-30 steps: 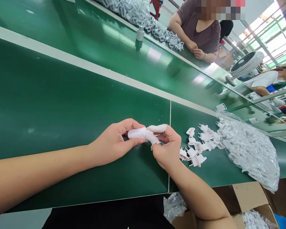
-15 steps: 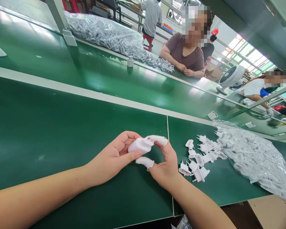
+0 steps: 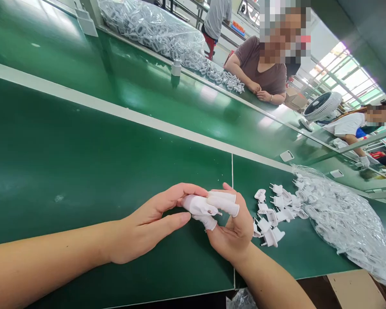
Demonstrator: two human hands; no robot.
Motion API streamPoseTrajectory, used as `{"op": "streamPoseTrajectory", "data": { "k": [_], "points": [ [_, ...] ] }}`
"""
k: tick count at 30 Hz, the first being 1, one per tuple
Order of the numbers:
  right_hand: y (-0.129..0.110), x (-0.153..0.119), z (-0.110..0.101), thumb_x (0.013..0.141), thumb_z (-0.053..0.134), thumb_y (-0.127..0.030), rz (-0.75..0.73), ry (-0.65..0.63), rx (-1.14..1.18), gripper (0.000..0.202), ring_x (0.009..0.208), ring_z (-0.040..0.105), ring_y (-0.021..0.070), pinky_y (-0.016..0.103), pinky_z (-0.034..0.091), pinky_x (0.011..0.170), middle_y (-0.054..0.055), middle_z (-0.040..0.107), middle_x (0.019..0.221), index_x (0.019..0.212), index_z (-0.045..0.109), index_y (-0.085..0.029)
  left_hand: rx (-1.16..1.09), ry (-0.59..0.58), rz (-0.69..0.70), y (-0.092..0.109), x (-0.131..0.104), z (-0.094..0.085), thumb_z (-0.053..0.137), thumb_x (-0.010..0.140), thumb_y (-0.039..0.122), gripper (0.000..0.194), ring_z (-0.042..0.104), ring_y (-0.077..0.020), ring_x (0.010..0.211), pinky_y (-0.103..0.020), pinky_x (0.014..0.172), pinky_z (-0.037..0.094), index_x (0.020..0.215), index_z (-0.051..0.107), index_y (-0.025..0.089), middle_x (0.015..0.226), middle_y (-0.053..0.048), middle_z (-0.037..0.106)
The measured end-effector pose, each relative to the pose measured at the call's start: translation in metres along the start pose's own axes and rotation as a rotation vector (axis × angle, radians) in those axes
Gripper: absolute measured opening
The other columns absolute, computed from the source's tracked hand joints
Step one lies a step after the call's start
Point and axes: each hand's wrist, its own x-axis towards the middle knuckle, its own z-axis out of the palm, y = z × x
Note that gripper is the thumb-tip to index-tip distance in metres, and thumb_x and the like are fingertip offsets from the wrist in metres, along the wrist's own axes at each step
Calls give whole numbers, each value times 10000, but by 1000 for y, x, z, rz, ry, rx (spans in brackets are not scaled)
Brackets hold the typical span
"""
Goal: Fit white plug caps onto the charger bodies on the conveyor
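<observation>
Between my hands, above the green table, is a white plug adapter point(image 3: 195, 204) lying on its side, a metal pin pointing right. My left hand point(image 3: 151, 223) is closed round its left end, fingers along the top and thumb below. From the right, my right hand point(image 3: 234, 229) grips it between thumb and fingers in white finger covers, which hide part of the plug. Just right of that hand lies a loose group of white two-pin plug parts point(image 3: 273, 237). They spread up to a clear plastic bag point(image 3: 350, 227) full of similar parts.
A pale strip point(image 3: 122, 112) divides my green table point(image 3: 83, 171) from the green belt behind it. Across the belt, a person point(image 3: 255, 64) sits beside a large bag of white parts point(image 3: 154, 32). A white fan point(image 3: 323, 105) stands farther right; a cardboard box point(image 3: 355, 289) is below the table edge.
The plug has moved slightly right and down. My right fingers have closed round it, and my left hand has shifted right with its thumb lower. The camera view has tilted a little.
</observation>
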Motion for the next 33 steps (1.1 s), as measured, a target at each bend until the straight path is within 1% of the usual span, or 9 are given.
{"op": "streamPoseTrajectory", "data": {
  "k": [3,6,12,19,24,27,29,31,33],
  "points": [
    [0,-2,-2,1017,762,-196,-65,5,-86,261,904,857,224,529,679,1109,35,868,1021,1267,710,-252,75,-24,58,0,-1,-1,564,1204,359,374,719,-221,1149,-301,1041,599,1565,655,341,1373,-57,747],
    [-1,-4,-3,1014,761,-179,-99,23,-132,257,904,853,222,524,686,1094,27,868,1015,1254,720,-262,118,-2,61,5,-2,-1,551,1204,352,368,713,-233,1179,-324,1065,597,1552,657,302,1437,-80,721],
    [-4,-5,-2,1008,775,-164,-124,54,-188,205,912,850,206,501,663,1140,16,860,1011,1186,734,-257,129,-72,75,13,0,-2,520,1206,276,363,705,-241,1261,-343,1100,605,1556,614,289,1471,-93,714],
    [-8,-5,-1,1034,710,-161,-154,53,-228,181,926,848,202,516,636,1182,19,850,1000,1199,735,-232,54,-25,82,15,3,5,535,1187,278,306,751,-226,1041,-320,920,642,1452,675,220,1239,-107,795],
    [-5,-9,-1,1041,692,-247,-116,22,-222,286,884,847,241,591,639,1156,5,842,986,1312,708,-337,-48,78,-26,20,3,10,530,1206,361,304,749,-230,1084,-333,1002,624,1325,796,273,1208,-56,816],
    [-4,-11,-2,977,728,-206,-98,-24,-196,460,916,850,267,653,573,1228,6,853,1036,1398,673,-383,-111,92,-45,14,-1,11,622,1168,483,322,745,-245,1066,-342,975,639,1361,807,305,1284,-67,801],
    [-4,-14,-3,942,731,-180,-84,-66,-205,508,941,851,261,646,530,1279,-2,857,1064,1395,665,-399,-107,96,-55,8,-4,8,666,1138,527,331,751,-252,1064,-339,959,650,1378,808,350,1302,-65,799],
    [-3,-17,-1,918,721,-184,-61,-105,-214,477,963,850,244,610,492,1325,-14,858,1061,1342,675,-397,-66,128,-147,5,-5,1,698,1106,570,312,755,-272,1121,-350,1008,649,1327,833,397,1307,-50,804],
    [0,-20,4,886,712,-198,-22,-165,-204,422,995,843,230,579,430,1377,-22,853,1043,1268,698,-378,-15,163,-317,5,-2,-9,726,1051,660,336,747,-311,1184,-378,1036,653,1231,865,413,1303,-41,808]
  ]
}}
